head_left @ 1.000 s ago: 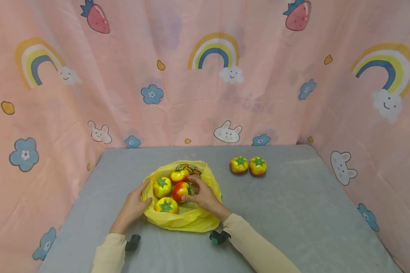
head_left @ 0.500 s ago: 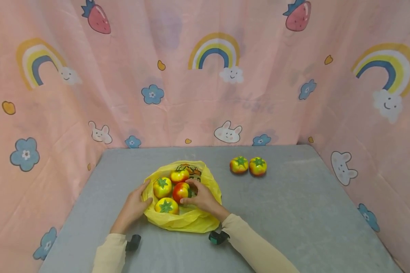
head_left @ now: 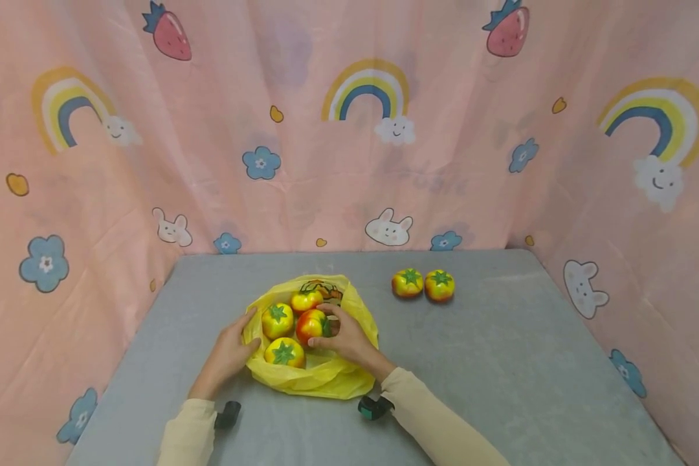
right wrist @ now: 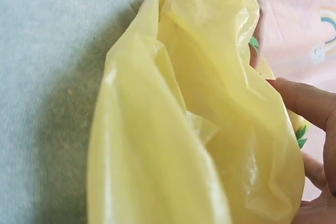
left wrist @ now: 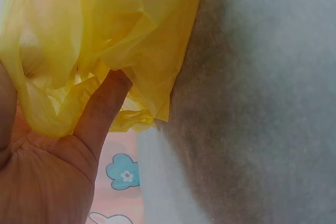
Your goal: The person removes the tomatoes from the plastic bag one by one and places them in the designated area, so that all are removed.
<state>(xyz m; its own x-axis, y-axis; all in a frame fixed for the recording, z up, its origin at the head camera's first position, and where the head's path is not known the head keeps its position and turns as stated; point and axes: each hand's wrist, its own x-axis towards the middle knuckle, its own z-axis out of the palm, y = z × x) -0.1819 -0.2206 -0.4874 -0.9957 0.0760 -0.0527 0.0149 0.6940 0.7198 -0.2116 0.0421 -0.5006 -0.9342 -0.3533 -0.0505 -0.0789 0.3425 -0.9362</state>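
A yellow plastic bag point(head_left: 338, 382) lies open on the table. My left hand point(head_left: 228, 353) holds its left edge, thumb on the inner side; the left wrist view shows the thumb against the thin yellow film point(left wrist: 136, 30). Inside the bag my right hand point(head_left: 349, 340) grips a red-and-yellow tomato point(head_left: 310, 327), its green top facing right. Three more tomatoes sit in the bag: one at the back point(head_left: 306, 299), one at the left point(head_left: 277, 320) and one in front point(head_left: 285, 353). From the right wrist, the bag hides most of the held tomato.
Two more tomatoes stand side by side at the back right, a left one point(head_left: 407, 283) and a right one point(head_left: 439, 286). The grey table point(head_left: 501, 375) meets a pink patterned curtain point(head_left: 443, 162) at the back and both sides.
My right fingers have closed further round the red-and-yellow tomato, and it has shifted slightly to the right. My left hand and the bag stay where they were.
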